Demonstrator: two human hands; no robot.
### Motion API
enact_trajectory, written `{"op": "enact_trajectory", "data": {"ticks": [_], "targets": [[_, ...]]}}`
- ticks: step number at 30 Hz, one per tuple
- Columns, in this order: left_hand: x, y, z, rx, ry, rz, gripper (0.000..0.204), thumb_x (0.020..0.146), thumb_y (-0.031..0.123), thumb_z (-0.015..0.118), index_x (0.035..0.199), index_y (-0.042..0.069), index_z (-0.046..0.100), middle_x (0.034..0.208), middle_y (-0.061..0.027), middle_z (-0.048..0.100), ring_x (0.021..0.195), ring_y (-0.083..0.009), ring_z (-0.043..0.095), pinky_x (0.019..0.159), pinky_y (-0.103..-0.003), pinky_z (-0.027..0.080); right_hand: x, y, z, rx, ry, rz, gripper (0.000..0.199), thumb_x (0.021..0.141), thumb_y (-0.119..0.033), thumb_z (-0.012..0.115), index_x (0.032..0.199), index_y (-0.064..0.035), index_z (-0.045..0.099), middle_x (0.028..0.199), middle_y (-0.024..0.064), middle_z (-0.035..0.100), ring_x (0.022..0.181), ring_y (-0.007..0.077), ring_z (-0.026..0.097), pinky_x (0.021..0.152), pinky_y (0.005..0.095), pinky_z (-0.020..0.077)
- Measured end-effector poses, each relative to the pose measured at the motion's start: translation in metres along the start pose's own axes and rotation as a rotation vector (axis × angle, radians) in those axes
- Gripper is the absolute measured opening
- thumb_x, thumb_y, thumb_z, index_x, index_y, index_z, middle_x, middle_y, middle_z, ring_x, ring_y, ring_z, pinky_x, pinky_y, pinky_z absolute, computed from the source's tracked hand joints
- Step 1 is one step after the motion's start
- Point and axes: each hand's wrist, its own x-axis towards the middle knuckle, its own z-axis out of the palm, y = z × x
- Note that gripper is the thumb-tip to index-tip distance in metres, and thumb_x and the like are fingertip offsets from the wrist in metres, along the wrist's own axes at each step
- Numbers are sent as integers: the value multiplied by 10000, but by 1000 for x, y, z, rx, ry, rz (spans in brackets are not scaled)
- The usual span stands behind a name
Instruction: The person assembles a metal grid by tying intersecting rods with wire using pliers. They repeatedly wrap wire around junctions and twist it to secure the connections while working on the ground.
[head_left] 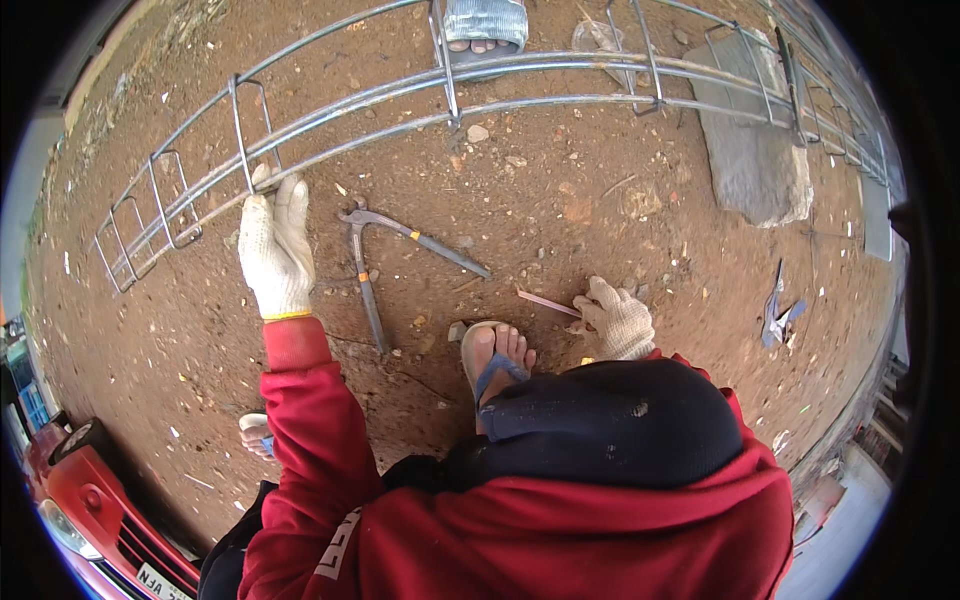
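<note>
A long steel rebar cage (560, 68) of bars and square ties lies across the red dirt. My left hand (274, 246), in a white work glove with a red sleeve, rests on the cage's near bar beside one tie (242, 130). My right hand (617, 318), also gloved, sits low by my knee and pinches a thin pinkish stick (547, 302) at its end. Open pincers (385, 262) with long handles lie on the ground between my hands, untouched.
My sandalled foot (495, 355) is planted in front of me. Another person's foot (482, 44) shows beyond the cage at the top. A grey concrete slab (755, 140) lies at the right. A red car's front (85, 495) is at lower left.
</note>
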Motion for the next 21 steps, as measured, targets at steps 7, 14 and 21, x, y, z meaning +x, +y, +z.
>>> {"op": "enact_trajectory", "data": {"ticks": [7,14,21], "targets": [[-2,13,-10,-1,-1,11,357,967,129,583,1280,-37,538,1251,-169,596,1103,-298,618,992,-458,510,14,-26,-15,-184,-339,95,234,716,-328,780,869,-169,701,1032,31,592,891,258,637,856,551,448],[1,-2,-19,-109,-104,-4,354,950,181,624,1250,0,570,1221,-123,606,1090,-275,595,997,-447,472,186,-140,-187,229,-153,-734,150,847,-173,728,853,-68,620,712,45,639,593,154,630,546,292,513],[3,1,-14,-71,-48,-33,315,952,171,618,1206,-6,563,1164,-124,613,1034,-287,629,926,-446,514,307,-240,-180,110,-610,-480,160,799,-121,719,911,-31,651,721,36,646,531,108,573,478,272,470]]}}
